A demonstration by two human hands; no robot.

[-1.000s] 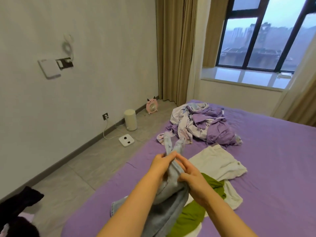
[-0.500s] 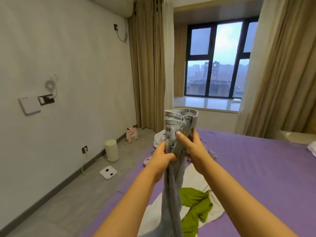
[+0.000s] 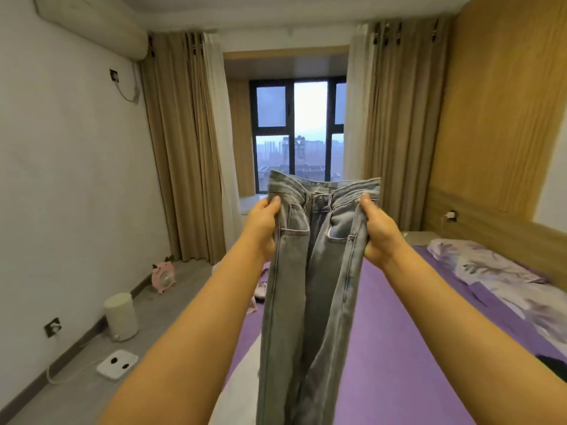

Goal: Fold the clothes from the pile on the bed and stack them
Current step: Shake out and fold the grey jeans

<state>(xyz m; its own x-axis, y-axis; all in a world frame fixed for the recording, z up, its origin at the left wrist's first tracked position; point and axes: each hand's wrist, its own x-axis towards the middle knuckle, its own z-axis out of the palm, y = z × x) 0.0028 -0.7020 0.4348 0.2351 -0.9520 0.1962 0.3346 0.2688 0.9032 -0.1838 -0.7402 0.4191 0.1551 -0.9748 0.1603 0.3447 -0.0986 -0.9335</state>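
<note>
One head-worn camera, looking level down the room toward the window (image 3: 299, 139) at twelve o'clock, close behind the raised hands; wall (image 3: 61, 179) at nine o'clock, bed (image 3: 399, 348) at four.

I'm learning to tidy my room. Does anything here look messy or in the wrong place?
Yes, a little. A pale garment hangs off the bed edge toward the floor, behind the jeans. The quilt by the headboard lies rumpled. The jeans, held up by the left hand and right hand, hang straight and look undamaged.
</note>
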